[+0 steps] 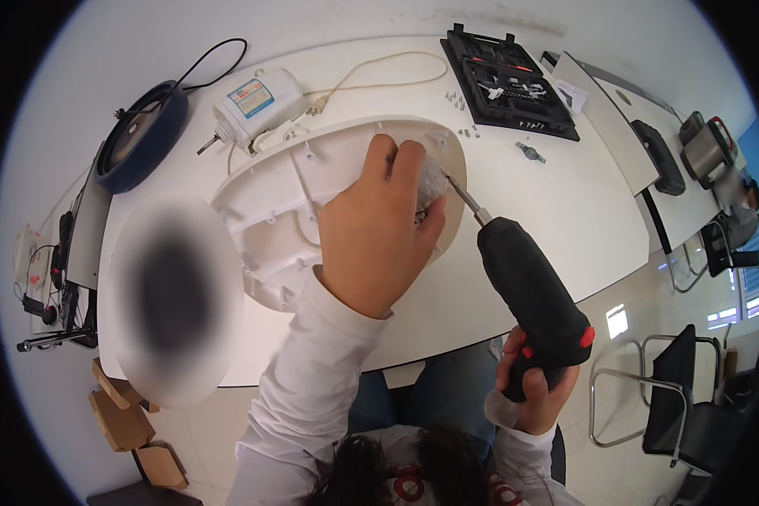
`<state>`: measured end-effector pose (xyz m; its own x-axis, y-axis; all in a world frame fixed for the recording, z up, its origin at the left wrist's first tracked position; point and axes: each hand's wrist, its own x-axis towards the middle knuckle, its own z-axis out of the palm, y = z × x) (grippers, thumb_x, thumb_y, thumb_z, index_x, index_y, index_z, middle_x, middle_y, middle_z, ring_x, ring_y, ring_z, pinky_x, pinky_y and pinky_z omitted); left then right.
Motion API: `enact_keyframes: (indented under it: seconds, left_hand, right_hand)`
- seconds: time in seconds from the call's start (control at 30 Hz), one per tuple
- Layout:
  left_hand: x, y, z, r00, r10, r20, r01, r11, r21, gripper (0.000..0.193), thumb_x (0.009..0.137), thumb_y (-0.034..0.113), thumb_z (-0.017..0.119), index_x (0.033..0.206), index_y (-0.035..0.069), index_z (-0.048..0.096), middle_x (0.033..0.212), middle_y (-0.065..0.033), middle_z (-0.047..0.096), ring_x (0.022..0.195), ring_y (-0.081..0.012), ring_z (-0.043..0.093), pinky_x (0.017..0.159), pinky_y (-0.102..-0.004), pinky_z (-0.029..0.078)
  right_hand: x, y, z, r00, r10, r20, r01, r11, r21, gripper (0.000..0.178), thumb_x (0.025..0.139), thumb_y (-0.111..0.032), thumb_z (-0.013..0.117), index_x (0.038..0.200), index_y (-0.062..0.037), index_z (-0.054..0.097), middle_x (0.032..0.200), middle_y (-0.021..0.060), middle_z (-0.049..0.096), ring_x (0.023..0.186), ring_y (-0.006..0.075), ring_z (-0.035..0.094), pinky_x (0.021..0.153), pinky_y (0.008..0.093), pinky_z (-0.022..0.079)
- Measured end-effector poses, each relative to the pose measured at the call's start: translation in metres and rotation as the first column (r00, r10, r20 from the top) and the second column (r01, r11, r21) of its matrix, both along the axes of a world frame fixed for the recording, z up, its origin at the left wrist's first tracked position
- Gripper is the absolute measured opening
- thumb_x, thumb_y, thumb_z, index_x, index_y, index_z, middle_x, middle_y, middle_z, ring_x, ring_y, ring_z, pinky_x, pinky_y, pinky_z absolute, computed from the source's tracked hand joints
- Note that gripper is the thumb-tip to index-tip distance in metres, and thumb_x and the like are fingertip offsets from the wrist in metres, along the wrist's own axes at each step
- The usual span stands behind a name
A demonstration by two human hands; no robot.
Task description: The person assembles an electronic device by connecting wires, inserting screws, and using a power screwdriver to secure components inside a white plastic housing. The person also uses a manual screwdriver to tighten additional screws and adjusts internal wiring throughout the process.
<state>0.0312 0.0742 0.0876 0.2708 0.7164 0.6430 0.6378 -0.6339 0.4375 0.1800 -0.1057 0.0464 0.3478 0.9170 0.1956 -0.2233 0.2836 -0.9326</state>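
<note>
A white plastic housing point(270, 194), hollow side up with ribs and posts inside, lies on the table before me. My left hand point(375, 223) reaches over it, fingers curled round a translucent round part point(431, 184) at its right end. My fingers partly cover that part. In my right hand point(540, 388) is a black power screwdriver point(531, 278) with red buttons, gripped by its handle. Its metal bit points up and left, and the tip is at the edge of the round part. Whether the tip sits on a screw is too small to tell.
Behind the housing are a white motor point(257, 105) with a shaft and a pale cable. A dark blue round base point(143, 135) stands left. At the back right lie an open black tool case point(514, 84), loose screws point(455, 101) and a small green part point(530, 153). Another person sits far right.
</note>
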Motion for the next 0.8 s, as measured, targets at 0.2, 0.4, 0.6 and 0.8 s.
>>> enact_keyframes:
  seconds: [0.2,0.4,0.6,0.8]
  left_hand:
    - [-0.003,-0.001,0.0,1.0,0.015,0.007,-0.015,1.0,0.003,0.037,0.075,0.015,0.073,0.104,0.006,0.052,0.097,-0.0095,0.052,0.064,-0.0314,0.062,0.052,-0.0393,0.05]
    - [0.003,0.001,-0.003,0.998,0.058,0.028,-0.058,0.998,-0.031,0.04,0.071,0.019,0.076,0.105,0.011,0.056,0.101,-0.0048,0.057,0.07,-0.0308,0.065,0.057,-0.0385,0.052]
    - [0.001,0.002,-0.005,0.998,0.056,-0.003,-0.056,0.998,-0.016,0.04,0.069,0.018,0.077,0.103,0.012,0.056,0.1,-0.0043,0.057,0.071,-0.0312,0.064,0.057,-0.039,0.052]
    - [0.005,0.003,-0.005,0.999,0.052,0.004,-0.052,0.999,0.0,0.041,0.068,0.018,0.077,0.103,0.012,0.056,0.099,-0.0042,0.056,0.071,-0.0312,0.063,0.057,-0.0384,0.052]
  right_hand:
    - [-0.009,-0.001,0.005,0.999,-0.036,-0.026,0.035,0.999,-0.031,0.057,0.081,-0.017,0.072,0.125,0.0079,0.045,0.097,0.0199,0.062,0.062,0.0168,0.06,0.056,0.0267,0.049]
    - [-0.024,-0.007,-0.001,0.967,-0.091,0.236,0.094,0.996,0.002,0.045,0.079,-0.002,0.068,0.116,0.0084,0.046,0.096,0.0192,0.062,0.067,0.0166,0.061,0.061,0.0282,0.051]
    - [-0.027,-0.006,0.014,0.997,-0.071,0.011,0.072,0.996,-0.049,0.043,0.079,0.001,0.065,0.116,0.0087,0.045,0.093,0.0193,0.062,0.067,0.0164,0.061,0.061,0.028,0.051]
    - [-0.024,-0.004,0.011,0.995,-0.082,0.049,0.083,0.996,-0.015,0.044,0.079,0.0,0.065,0.118,0.0082,0.046,0.089,0.0182,0.062,0.066,0.0163,0.061,0.059,0.0278,0.051]
